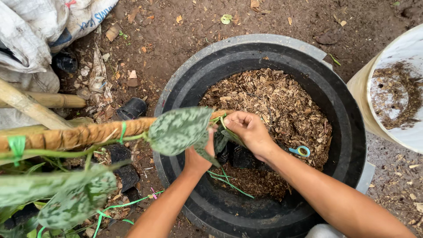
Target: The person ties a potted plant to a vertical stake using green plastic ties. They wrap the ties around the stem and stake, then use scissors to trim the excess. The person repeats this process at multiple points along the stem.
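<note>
1. Coir-wrapped pole (pixel 83 134) lies tilted across the left rim of the big black tub (pixel 264 207), its far end reaching over the tub to the hands.
2. Right hand (pixel 251 132) is above the tub's middle, fingers curled closed around the pole's end and a green tie (pixel 222 121) there.
3. Left hand (pixel 198 156) is just left of the right one, over the tub's inner left side; a silver-speckled leaf (pixel 178 130) covers its fingers, so I cannot tell how they are set.
4. Wood-chip mix (pixel 273 101) fills the far half of the tub.
5. Small blue-handled scissors (pixel 300 151) lie on the mix, right of the right wrist.
6. Loose green ties (pixel 229 180) trail inside the tub below the hands.
7. White bucket (pixel 396 92) stands right of the tub, a woven sack (pixel 39 26) well off to its upper left.
8. Small black pots (pixel 132 108) sit on the soil beside the tub's left rim.
</note>
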`<state>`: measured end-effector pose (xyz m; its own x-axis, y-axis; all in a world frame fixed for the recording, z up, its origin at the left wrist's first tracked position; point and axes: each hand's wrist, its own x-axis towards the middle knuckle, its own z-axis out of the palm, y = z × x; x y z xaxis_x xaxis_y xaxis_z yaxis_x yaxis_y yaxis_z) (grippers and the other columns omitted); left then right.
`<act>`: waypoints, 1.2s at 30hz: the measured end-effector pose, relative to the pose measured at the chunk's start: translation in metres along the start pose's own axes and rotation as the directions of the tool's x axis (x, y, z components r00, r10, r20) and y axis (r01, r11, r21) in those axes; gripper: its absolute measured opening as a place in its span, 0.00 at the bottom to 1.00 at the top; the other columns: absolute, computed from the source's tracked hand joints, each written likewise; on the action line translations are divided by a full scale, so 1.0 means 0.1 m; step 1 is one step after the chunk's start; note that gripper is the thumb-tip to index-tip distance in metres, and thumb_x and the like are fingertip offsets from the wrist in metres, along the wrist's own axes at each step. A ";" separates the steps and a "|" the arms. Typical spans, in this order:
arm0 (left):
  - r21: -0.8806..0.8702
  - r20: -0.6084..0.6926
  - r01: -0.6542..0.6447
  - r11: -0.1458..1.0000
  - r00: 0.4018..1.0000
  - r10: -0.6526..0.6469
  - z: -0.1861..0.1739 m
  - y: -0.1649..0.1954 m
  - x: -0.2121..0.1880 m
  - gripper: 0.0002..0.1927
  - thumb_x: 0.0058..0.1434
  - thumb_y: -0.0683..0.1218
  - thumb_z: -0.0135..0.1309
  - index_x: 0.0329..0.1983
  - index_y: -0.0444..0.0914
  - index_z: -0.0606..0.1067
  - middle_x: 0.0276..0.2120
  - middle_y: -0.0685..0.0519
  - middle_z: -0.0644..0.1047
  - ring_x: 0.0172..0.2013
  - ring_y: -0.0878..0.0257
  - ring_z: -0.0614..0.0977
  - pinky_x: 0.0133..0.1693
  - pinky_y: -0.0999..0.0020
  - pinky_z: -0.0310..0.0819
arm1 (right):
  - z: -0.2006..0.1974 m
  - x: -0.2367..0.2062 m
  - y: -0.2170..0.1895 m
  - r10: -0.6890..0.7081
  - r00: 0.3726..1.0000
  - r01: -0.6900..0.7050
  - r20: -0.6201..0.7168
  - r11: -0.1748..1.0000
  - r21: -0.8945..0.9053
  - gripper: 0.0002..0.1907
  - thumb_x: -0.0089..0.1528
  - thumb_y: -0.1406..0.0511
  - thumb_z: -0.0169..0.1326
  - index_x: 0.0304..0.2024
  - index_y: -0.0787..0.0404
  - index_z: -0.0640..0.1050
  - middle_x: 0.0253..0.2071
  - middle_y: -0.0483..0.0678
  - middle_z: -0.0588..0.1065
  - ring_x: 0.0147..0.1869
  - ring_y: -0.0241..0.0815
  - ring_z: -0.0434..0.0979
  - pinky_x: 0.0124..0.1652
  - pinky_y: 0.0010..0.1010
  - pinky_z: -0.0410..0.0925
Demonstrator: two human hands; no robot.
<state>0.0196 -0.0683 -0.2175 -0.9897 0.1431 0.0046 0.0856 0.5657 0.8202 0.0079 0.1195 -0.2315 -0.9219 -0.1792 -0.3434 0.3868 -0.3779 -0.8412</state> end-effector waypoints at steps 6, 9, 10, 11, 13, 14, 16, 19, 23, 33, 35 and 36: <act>0.198 0.065 -0.483 0.853 0.875 0.481 -0.12 0.26 0.08 0.07 0.67 0.40 0.55 0.47 0.34 0.77 0.43 0.46 0.80 0.45 0.50 0.82 0.50 0.57 0.75 | 0.07 -0.08 -0.02 0.055 0.998 -0.053 -0.008 0.982 0.184 0.07 0.67 0.69 0.54 0.42 0.67 0.81 0.34 0.42 0.80 0.34 0.26 0.75 0.36 0.19 0.68; 0.189 0.077 -0.491 0.851 0.871 0.485 -0.15 0.35 0.13 0.10 0.65 0.39 0.55 0.49 0.34 0.77 0.44 0.47 0.80 0.44 0.51 0.82 0.49 0.57 0.75 | 0.05 -0.09 -0.02 0.113 0.993 -0.110 -0.012 0.979 0.170 0.07 0.68 0.69 0.54 0.43 0.66 0.82 0.28 0.41 0.76 0.25 0.24 0.65 0.25 0.18 0.57; 0.180 0.080 -0.468 0.865 0.884 0.461 -0.15 0.37 0.12 0.11 0.64 0.38 0.55 0.49 0.34 0.77 0.43 0.47 0.80 0.44 0.51 0.82 0.49 0.57 0.75 | 0.04 -0.09 -0.01 0.144 0.989 -0.140 -0.018 0.979 0.149 0.07 0.68 0.68 0.55 0.44 0.66 0.82 0.25 0.40 0.74 0.21 0.24 0.60 0.20 0.18 0.51; 0.191 0.061 -0.465 0.865 0.885 0.462 -0.15 0.39 0.12 0.10 0.65 0.39 0.55 0.49 0.35 0.77 0.43 0.47 0.80 0.44 0.51 0.82 0.49 0.57 0.75 | 0.03 -0.08 0.00 0.124 0.992 -0.121 -0.008 0.979 0.164 0.07 0.67 0.69 0.54 0.44 0.66 0.81 0.26 0.40 0.76 0.23 0.24 0.63 0.23 0.19 0.55; 0.206 0.025 -0.462 0.862 0.883 0.468 -0.14 0.43 0.11 0.08 0.65 0.40 0.56 0.47 0.36 0.78 0.43 0.47 0.80 0.44 0.50 0.82 0.49 0.57 0.74 | 0.02 -0.05 0.05 0.081 0.997 -0.080 0.004 0.978 0.193 0.07 0.66 0.70 0.54 0.45 0.67 0.80 0.29 0.39 0.80 0.27 0.25 0.71 0.28 0.20 0.62; 0.175 0.028 -0.424 0.889 0.904 0.426 -0.13 0.44 0.11 0.07 0.66 0.40 0.55 0.46 0.36 0.77 0.43 0.47 0.80 0.44 0.51 0.82 0.48 0.57 0.74 | 0.01 -0.05 0.07 0.037 0.999 -0.037 -0.001 0.991 0.127 0.08 0.67 0.70 0.55 0.45 0.67 0.81 0.26 0.37 0.76 0.26 0.24 0.66 0.26 0.20 0.58; 0.117 0.034 -0.339 0.934 0.941 0.337 -0.11 0.47 0.09 0.05 0.68 0.40 0.54 0.44 0.35 0.77 0.41 0.47 0.80 0.43 0.53 0.83 0.47 0.58 0.75 | 0.00 -0.03 0.12 -0.049 0.999 0.049 0.003 0.999 -0.009 0.08 0.67 0.69 0.57 0.45 0.67 0.83 0.21 0.33 0.66 0.24 0.22 0.56 0.24 0.21 0.52; 0.224 -0.048 -0.217 0.950 0.971 0.233 -0.08 0.50 0.05 0.06 0.68 0.43 0.54 0.42 0.35 0.77 0.33 0.49 0.78 0.36 0.55 0.80 0.42 0.57 0.72 | -0.03 0.00 0.16 -0.084 0.996 0.087 0.029 0.988 -0.128 0.09 0.66 0.69 0.57 0.46 0.66 0.83 0.19 0.32 0.63 0.23 0.23 0.55 0.24 0.22 0.52; 0.092 -0.053 -0.138 0.986 0.988 0.143 -0.04 0.51 0.06 0.07 0.69 0.44 0.52 0.43 0.34 0.76 0.33 0.51 0.75 0.34 0.60 0.77 0.38 0.61 0.71 | -0.04 0.02 0.18 -0.140 0.990 0.139 0.012 0.956 -0.260 0.09 0.65 0.68 0.59 0.46 0.65 0.85 0.19 0.31 0.61 0.24 0.23 0.54 0.23 0.23 0.51; -0.162 -0.114 0.160 0.974 0.977 -0.179 0.06 0.40 0.01 0.10 0.69 0.47 0.53 0.44 0.35 0.77 0.36 0.53 0.79 0.39 0.65 0.79 0.44 0.65 0.73 | -0.05 0.03 0.08 -0.284 0.953 0.301 0.102 0.872 -0.385 0.08 0.64 0.68 0.61 0.45 0.62 0.85 0.19 0.37 0.68 0.22 0.26 0.58 0.22 0.26 0.54; -0.229 -0.116 0.295 0.928 0.938 -0.327 0.10 0.33 0.02 0.11 0.68 0.49 0.54 0.43 0.35 0.79 0.38 0.53 0.81 0.41 0.65 0.81 0.45 0.66 0.74 | -0.02 0.01 0.05 -0.353 0.928 0.365 0.116 0.810 -0.459 0.08 0.63 0.68 0.62 0.45 0.62 0.85 0.19 0.39 0.69 0.22 0.27 0.59 0.22 0.27 0.56; -0.265 -0.083 0.385 0.884 0.904 -0.419 0.12 0.29 0.03 0.13 0.67 0.50 0.55 0.43 0.35 0.80 0.38 0.53 0.82 0.41 0.64 0.82 0.46 0.67 0.74 | -0.01 0.00 0.04 -0.372 0.920 0.380 0.119 0.781 -0.496 0.08 0.62 0.68 0.62 0.44 0.62 0.85 0.19 0.40 0.68 0.22 0.28 0.59 0.22 0.28 0.56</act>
<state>0.0200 -0.0417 -0.2002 -0.9403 -0.1750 -0.2919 -0.3360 0.3397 0.8785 0.0098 0.1186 -0.2348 -0.9902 -0.1319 0.0467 -0.0585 0.0876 -0.9944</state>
